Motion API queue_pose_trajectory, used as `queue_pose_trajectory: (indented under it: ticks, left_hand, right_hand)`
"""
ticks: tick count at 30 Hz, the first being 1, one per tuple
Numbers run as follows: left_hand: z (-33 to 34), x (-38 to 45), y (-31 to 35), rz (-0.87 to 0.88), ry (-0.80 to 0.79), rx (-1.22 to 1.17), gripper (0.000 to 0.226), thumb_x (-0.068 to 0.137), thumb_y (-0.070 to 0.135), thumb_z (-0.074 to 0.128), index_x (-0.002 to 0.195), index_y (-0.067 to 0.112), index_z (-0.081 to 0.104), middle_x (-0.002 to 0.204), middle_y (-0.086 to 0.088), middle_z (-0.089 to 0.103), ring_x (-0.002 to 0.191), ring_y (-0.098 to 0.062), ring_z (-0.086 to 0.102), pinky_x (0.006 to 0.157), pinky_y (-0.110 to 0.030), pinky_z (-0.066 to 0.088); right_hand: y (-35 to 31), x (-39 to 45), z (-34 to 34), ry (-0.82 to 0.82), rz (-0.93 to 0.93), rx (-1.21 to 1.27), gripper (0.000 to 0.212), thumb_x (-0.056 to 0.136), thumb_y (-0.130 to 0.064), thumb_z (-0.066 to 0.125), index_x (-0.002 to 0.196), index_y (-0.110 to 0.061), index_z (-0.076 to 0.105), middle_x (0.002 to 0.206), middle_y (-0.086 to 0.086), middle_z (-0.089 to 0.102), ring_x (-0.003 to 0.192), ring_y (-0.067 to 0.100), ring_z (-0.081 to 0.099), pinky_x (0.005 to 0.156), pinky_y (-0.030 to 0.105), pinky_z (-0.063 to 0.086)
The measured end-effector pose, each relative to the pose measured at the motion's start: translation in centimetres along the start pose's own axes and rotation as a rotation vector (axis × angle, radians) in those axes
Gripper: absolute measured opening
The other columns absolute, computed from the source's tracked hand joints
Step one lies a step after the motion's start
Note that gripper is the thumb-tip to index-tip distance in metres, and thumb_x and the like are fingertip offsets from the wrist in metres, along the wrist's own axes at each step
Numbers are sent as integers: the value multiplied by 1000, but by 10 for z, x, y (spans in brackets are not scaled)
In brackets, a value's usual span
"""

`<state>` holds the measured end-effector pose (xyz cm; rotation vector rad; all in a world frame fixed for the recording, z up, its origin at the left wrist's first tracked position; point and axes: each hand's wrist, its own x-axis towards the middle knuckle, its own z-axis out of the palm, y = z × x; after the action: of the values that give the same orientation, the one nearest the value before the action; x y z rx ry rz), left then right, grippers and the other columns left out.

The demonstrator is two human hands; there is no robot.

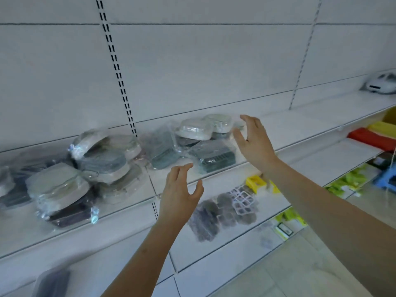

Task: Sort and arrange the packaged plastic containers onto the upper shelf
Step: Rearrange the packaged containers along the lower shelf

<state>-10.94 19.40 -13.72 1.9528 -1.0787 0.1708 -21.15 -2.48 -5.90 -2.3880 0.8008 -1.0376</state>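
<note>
Several plastic containers in clear wrap lie on the white upper shelf (300, 125). One heap (85, 168) of pale lids and dark bases sits at the left. A second group (197, 138) lies in the middle, with a dark green container (214, 157) in front and white-lidded ones (194, 129) behind. My left hand (180, 196) hovers open in front of the shelf edge, below the green container, holding nothing. My right hand (252, 142) is open beside the right end of the middle group, fingers spread, close to the wrap; contact cannot be told.
The lower shelf (321, 168) carries grey round packs (220, 213), a white grid piece (243, 199), yellow items (256, 183) and green packs (347, 183). Red and yellow items (375, 136) lie far right. A white toy car (381, 84) sits at the upper shelf's right end.
</note>
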Motion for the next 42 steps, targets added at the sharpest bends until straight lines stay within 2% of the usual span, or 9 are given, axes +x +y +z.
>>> queue_pose_trajectory:
  ticks: [11, 17, 20, 22, 25, 27, 31, 38, 42]
  left_hand:
    - [68, 141, 18, -6, 45, 135, 61, 87, 37, 69, 142, 19, 46, 138, -4, 42, 129, -23, 38, 103, -45, 45]
    - [92, 205, 16, -280, -60, 437, 111, 74, 75, 65, 158, 27, 11, 163, -17, 1, 150, -40, 2, 120, -58, 18]
    - [103, 223, 10, -437, -137, 572, 131, 65, 91, 54, 159, 24, -8, 163, -25, -12, 151, -46, -5, 120, -57, 7]
    - [109, 229, 6, -483, -115, 623, 132, 65, 93, 53, 159, 22, -6, 163, -27, -7, 150, -47, 0, 120, -56, 8]
    - [113, 228, 1, -434, -20, 675, 114, 71, 84, 57, 157, 21, 17, 158, -27, 16, 144, -46, 20, 117, -52, 21]
    - [111, 228, 1, -397, 7, 654, 108, 70, 77, 64, 154, 19, 29, 153, -25, 25, 137, -44, 28, 115, -49, 26]
    - [101, 225, 10, -337, 2, 599, 108, 70, 72, 71, 155, 20, 28, 157, -19, 19, 141, -40, 23, 116, -48, 27]
    - [56, 199, 42, -201, 191, 556, 108, 68, 70, 73, 154, 25, 28, 160, -9, 18, 145, -31, 21, 113, -46, 34]
    - [17, 157, 58, -146, 262, 576, 109, 66, 73, 72, 155, 28, 28, 160, -6, 18, 146, -28, 22, 112, -46, 35]
  right_hand:
    - [92, 120, 31, -257, 23, -55, 77, 88, -46, 70, 153, -21, 35, 152, 12, 34, 138, 33, 38, 112, 39, 35]
    - [118, 180, 71, -491, 19, -12, 103, 78, -67, 72, 158, -28, 21, 160, 11, 26, 146, 32, 28, 117, 44, 31]
    - [125, 191, 90, -558, -71, -65, 102, 75, -67, 73, 156, -27, 27, 151, 12, 43, 137, 31, 42, 112, 41, 38]
    - [132, 193, 101, -545, -129, -86, 101, 71, -69, 72, 153, -28, 31, 141, 11, 53, 129, 31, 49, 106, 41, 42]
    - [143, 193, 109, -491, -166, -1, 101, 62, -73, 66, 148, -30, 37, 132, 7, 59, 124, 30, 51, 103, 41, 45]
    - [146, 191, 110, -458, -167, 85, 96, 66, -61, 75, 148, -27, 40, 132, 7, 58, 127, 28, 50, 104, 38, 43]
    - [147, 183, 107, -317, -175, 240, 97, 66, -66, 71, 149, -28, 39, 138, 3, 52, 129, 20, 47, 106, 36, 43]
    - [109, 182, 83, -163, -268, 464, 91, 77, -47, 82, 152, -26, 34, 141, 1, 45, 130, 13, 42, 108, 34, 43]
    - [57, 161, 64, -151, -349, 565, 92, 77, -57, 74, 152, -27, 32, 145, -2, 42, 135, 12, 40, 112, 32, 40]
